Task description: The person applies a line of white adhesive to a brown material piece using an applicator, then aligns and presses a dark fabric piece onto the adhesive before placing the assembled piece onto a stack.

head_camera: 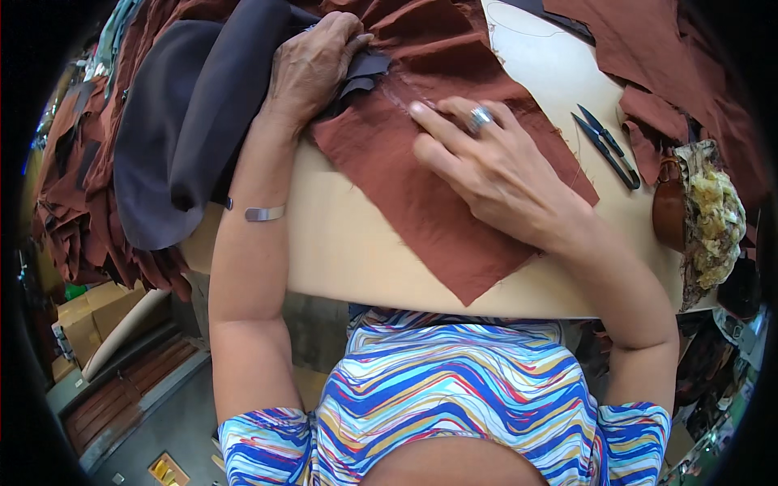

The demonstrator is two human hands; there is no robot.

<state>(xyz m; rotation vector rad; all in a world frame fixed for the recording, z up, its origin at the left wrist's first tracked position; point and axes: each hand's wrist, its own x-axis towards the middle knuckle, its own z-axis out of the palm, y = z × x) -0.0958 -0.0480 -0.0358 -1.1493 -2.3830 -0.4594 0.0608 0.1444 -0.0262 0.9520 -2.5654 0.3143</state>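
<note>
Rust-brown fabric [389, 182] lies over the pale tabletop, one pointed corner reaching close to the front edge. My right hand [486, 152], with a ring on it, rests on this cloth; its index fingertip touches a whitish, shiny smear [395, 94]. At the upper left, my left hand [316, 61] has its fingers curled down on the cloth, pinching dark fabric, though the fingertips are partly hidden. Small dark fabric flaps [364, 70] stick out beside that hand. A large dark grey cloth [176, 133] drapes next to my left forearm.
Black thread snips [605, 146] lie right of the cloth. Farther right, a brown bowl [668, 206] stands beside a board crusted with yellowish paste [717, 225]. More rust fabric [656, 48] covers the upper right. Layered rust pieces [91, 200] hang at the left edge.
</note>
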